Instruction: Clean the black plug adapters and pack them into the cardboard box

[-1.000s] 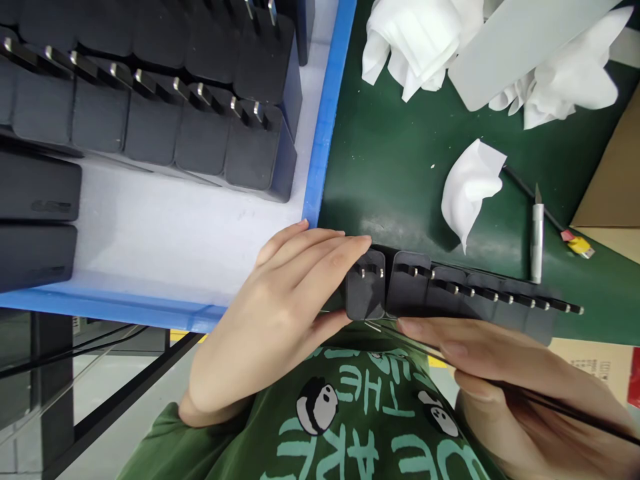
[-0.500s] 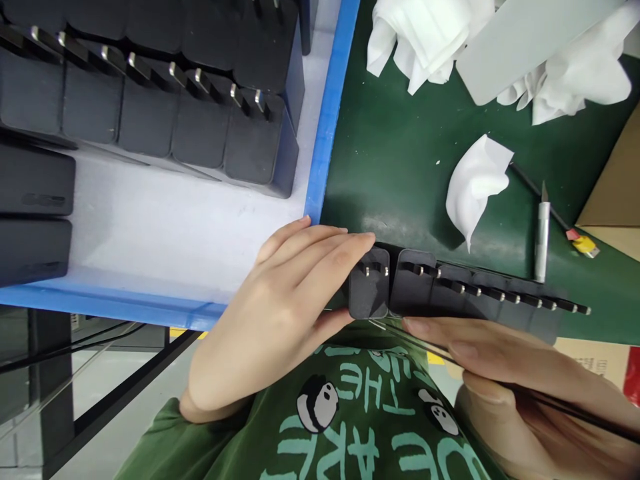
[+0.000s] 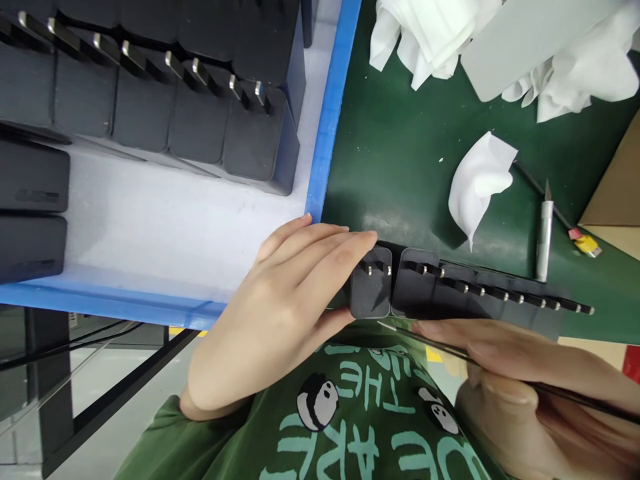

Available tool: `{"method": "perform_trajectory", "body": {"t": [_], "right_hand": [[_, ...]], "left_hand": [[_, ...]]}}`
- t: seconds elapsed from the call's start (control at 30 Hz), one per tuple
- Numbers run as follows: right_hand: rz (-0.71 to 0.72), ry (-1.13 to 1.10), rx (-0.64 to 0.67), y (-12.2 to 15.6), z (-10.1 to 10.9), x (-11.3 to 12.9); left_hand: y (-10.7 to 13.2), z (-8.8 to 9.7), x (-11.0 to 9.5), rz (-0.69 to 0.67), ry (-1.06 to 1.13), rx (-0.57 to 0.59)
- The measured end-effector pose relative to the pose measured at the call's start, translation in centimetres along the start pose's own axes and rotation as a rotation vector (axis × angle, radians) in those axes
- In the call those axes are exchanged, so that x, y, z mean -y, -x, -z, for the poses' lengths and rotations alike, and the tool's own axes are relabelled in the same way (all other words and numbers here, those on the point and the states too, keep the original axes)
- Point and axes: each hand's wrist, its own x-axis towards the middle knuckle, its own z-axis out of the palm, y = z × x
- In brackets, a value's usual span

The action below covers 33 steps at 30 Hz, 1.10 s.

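My left hand (image 3: 273, 320) is closed around the leftmost black plug adapter (image 3: 371, 292), fingers over its top and thumb under it. That adapter stands at the end of a row of black adapters (image 3: 480, 297) with metal prongs up, lined along the near edge of the green mat (image 3: 400, 147). My right hand (image 3: 520, 387) lies against the near side of the row and pinches a thin black tool (image 3: 500, 370) whose tip points toward the first adapter.
A blue-rimmed tray (image 3: 327, 120) at the left holds several more black adapters (image 3: 150, 107). White wipes (image 3: 480, 180), a grey sheet (image 3: 530, 40), a craft knife (image 3: 543, 233) and cardboard (image 3: 615, 193) lie on the mat's right side.
The thin black tool in my right hand has slid a little to the right, away from the first adapter. My left hand keeps its hold; the view has shifted slightly.
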Motion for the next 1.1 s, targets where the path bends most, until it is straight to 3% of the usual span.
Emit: {"method": "perform_trajectory", "body": {"t": [0.23,0.43,0.7,0.87,1.1], "right_hand": [[-0.022,0.045,-0.030,-0.7,-0.8,0.9],[0.064,0.095,0.176,-2.6,0.6,1.2],[-0.008,0.001,-0.048,-0.7,-1.1,1.0],[-0.012,0.016,-0.015,0.0,-0.9,0.7],[0.018,-0.019,-0.065,-0.2,-1.1,0.5]], "left_hand": [[0.0,0.0,0.0,0.007,-0.009,0.001],[-0.1,0.1,-0.1,0.001,-0.011,-0.004],[-0.1,0.0,-0.1,0.007,-0.012,-0.003],[-0.1,0.1,0.0,0.003,-0.005,-0.005],[0.1,0.1,0.0,0.012,-0.002,-0.001]]}}
